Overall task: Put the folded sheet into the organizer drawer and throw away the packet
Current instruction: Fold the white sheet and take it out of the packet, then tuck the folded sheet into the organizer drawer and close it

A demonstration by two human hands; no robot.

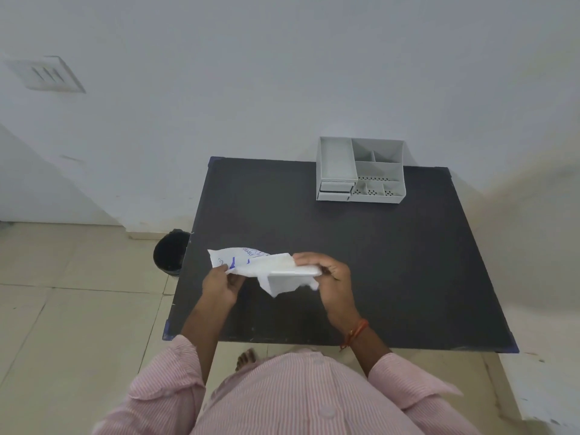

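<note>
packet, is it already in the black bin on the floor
No, the packet is held over the table by the left hand and right hand, while the bin stands apart.

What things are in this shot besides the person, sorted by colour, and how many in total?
White or grey: 3, the packet, the folded sheet and the organizer.
Black: 2, the table and the bin on the floor beside it.
Total: 5.
</note>
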